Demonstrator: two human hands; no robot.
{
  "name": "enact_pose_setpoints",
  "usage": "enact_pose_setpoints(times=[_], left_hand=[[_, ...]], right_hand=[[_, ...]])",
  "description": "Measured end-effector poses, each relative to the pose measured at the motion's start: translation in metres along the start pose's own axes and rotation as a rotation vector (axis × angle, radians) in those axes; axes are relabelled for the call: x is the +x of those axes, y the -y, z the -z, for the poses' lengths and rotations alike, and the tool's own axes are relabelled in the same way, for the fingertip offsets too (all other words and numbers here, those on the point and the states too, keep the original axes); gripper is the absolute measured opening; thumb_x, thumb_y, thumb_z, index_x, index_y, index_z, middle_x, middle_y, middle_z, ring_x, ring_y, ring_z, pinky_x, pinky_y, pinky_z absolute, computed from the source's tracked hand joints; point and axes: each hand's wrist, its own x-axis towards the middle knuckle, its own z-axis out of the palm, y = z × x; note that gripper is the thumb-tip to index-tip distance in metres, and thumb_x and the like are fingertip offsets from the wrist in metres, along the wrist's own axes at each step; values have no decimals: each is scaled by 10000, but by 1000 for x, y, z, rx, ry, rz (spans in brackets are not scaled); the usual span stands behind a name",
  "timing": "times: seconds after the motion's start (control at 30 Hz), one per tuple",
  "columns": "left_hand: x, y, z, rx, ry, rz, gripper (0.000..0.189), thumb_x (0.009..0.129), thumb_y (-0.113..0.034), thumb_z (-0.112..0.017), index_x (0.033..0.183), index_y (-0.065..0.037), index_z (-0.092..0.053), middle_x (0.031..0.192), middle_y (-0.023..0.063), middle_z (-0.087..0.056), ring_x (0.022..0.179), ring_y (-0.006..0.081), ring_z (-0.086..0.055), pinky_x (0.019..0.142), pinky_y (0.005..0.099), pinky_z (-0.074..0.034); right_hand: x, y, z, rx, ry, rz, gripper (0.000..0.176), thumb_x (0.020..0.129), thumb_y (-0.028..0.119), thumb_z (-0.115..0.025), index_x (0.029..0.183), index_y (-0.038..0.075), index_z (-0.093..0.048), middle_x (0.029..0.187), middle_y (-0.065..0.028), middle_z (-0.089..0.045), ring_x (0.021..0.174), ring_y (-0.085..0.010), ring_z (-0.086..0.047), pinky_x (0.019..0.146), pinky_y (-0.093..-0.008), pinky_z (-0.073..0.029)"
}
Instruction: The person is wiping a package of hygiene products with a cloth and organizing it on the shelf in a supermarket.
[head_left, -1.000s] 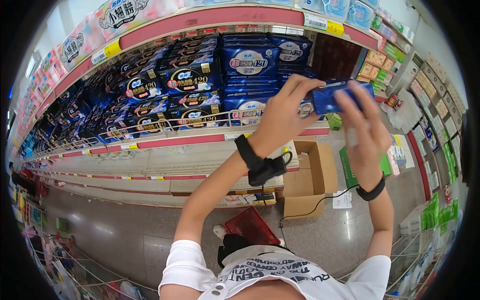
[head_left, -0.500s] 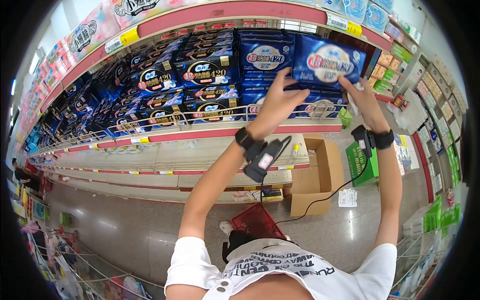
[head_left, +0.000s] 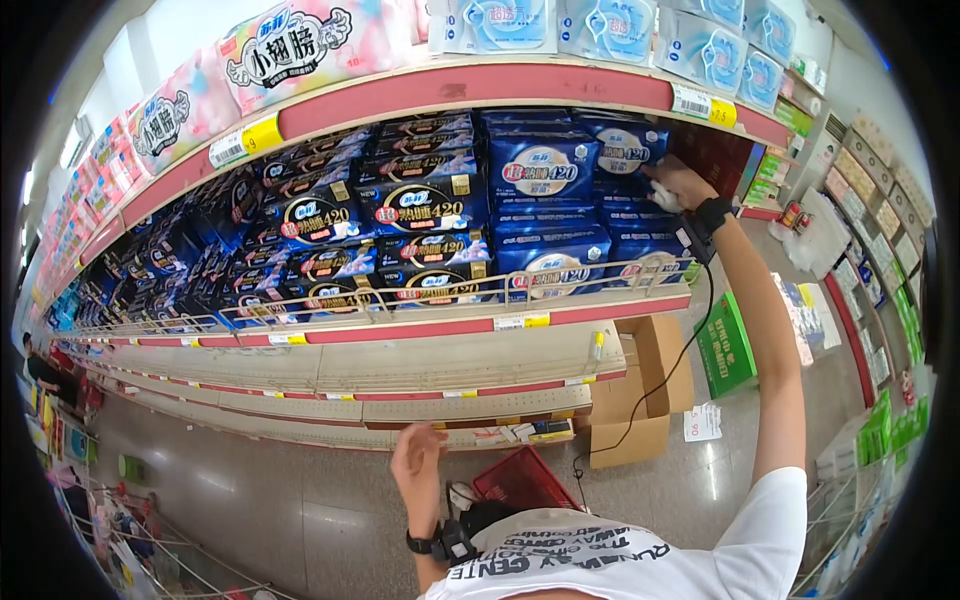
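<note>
A blue pack of sanitary pads [head_left: 622, 148], marked 420, sits at the right end of the shelf row, on top of other blue packs. My right hand [head_left: 688, 184] is at its right edge, fingers gripping that side. A small white crumpled piece [head_left: 664, 197], perhaps tissue, shows under the right fingers. Left of this pack stands another blue pack [head_left: 543, 168] of the same kind. My left hand [head_left: 416, 466] hangs low in front of the lower shelves, away from the packs, its fingers loosely bent and holding nothing.
A wire rail [head_left: 440, 298] runs along the shelf front. Black packs [head_left: 425, 205] fill the shelf to the left. Below stand an open cardboard box [head_left: 632, 440], a green box [head_left: 727, 345] and a red basket [head_left: 530, 482]. A cable hangs from my right wrist.
The blue pack has moved from in front of the shelf into the top of the right-hand stack. My left hand has left the shelf and dropped low. The view has tilted up.
</note>
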Motion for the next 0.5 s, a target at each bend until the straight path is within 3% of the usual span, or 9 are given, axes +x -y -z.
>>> enact_pose_setpoints(times=[0.07,0.13,0.17,0.23,0.27,0.33,0.37,0.47,0.5], left_hand=[[1,5,16,74,23,29,180,920,-58,-539,1095,-17,-545,979,65,-622,905,144,-614,744,271,-496],[1,2,25,108,15,62,176,916,-60,-545,1089,-25,-545,966,56,-622,888,143,-615,740,271,-497],[1,2,30,128,25,77,174,915,-61,-549,1084,-25,-545,957,54,-623,878,142,-615,739,272,-497],[-1,3,36,160,38,101,172,913,-62,-552,1080,-25,-546,949,52,-624,868,140,-616,737,272,-496],[-3,3,39,171,51,96,172,911,-63,-554,1079,-26,-546,943,53,-625,864,143,-618,734,275,-499],[-5,6,45,190,68,96,171,910,-63,-556,1077,-26,-546,937,55,-627,860,145,-619,730,278,-501],[-7,10,47,170,37,110,171,910,-65,-558,1076,-25,-545,932,58,-627,854,147,-620,725,279,-502],[-13,16,53,154,-18,142,168,909,-64,-558,1071,-22,-545,929,64,-627,848,153,-620,715,280,-502],[-15,17,56,152,-45,151,166,909,-62,-556,1069,-19,-544,931,67,-627,847,156,-620,710,280,-501]], right_hand=[[24,-16,1,-101,-24,19,137,869,127,-616,907,13,-550,648,-55,-507,563,-171,-526,521,-321,-504],[39,-35,3,-1148,-89,483,245,875,154,-591,1069,4,-578,683,-110,-546,693,-257,-564,697,-387,-498],[37,-32,5,-1144,-87,478,245,875,154,-591,1069,4,-578,683,-110,-546,693,-257,-564,697,-387,-498],[28,-20,11,-1582,145,669,400,867,227,-581,1183,-15,-549,804,-181,-583,841,-355,-574,827,-427,-445],[41,-26,11,-1575,150,660,400,867,227,-581,1183,-15,-549,804,-181,-583,841,-355,-574,827,-427,-445],[74,-44,16,-1155,39,166,459,839,302,-589,1180,-4,-557,840,-187,-599,900,-394,-576,853,-438,-432],[74,-50,16,-1168,-89,215,449,829,343,-604,1122,3,-592,796,-179,-604,910,-383,-589,815,-442,-453],[14,7,2,-1093,-96,65,402,847,340,-593,1039,-11,-619,821,-190,-617,879,-374,-602,768,-445,-473],[1,8,4,-1100,-209,148,492,792,435,-643,983,-18,-648,987,-239,-639,888,-389,-629,779,-435,-508]])
